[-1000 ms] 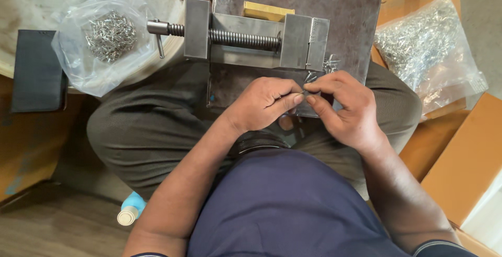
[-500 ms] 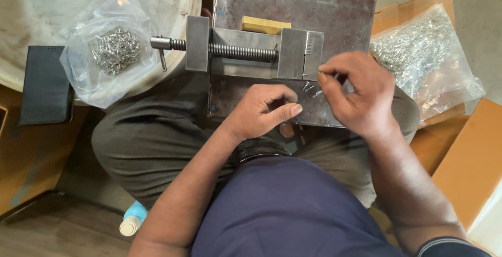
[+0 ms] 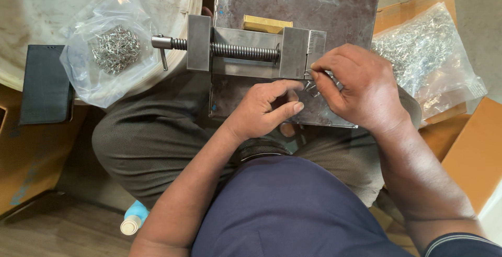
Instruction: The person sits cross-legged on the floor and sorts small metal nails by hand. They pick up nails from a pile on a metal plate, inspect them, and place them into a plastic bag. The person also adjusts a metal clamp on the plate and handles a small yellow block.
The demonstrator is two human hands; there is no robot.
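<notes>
A steel bench vise (image 3: 246, 53) lies across a dark metal plate (image 3: 303, 11) on my lap, its screw handle (image 3: 163, 47) pointing left. My right hand (image 3: 355, 87) pinches a small metal clip (image 3: 312, 85) right at the vise's right jaw. Just below the vise body rests my left hand (image 3: 264, 110), fingers loosely curled and pointing right toward the clip, with nothing visibly in it. A yellow block (image 3: 266, 24) sits behind the vise.
A clear bag of small metal parts (image 3: 112, 53) lies on a round white surface at left, beside a black case (image 3: 46, 84). Another, fuller bag of parts (image 3: 423, 53) rests on cardboard at right. A small bottle (image 3: 133, 220) stands on the floor.
My right hand has carried the small metal clip up and right, to the vise's right jaw. The left hand let go of it and stays below the vise.
</notes>
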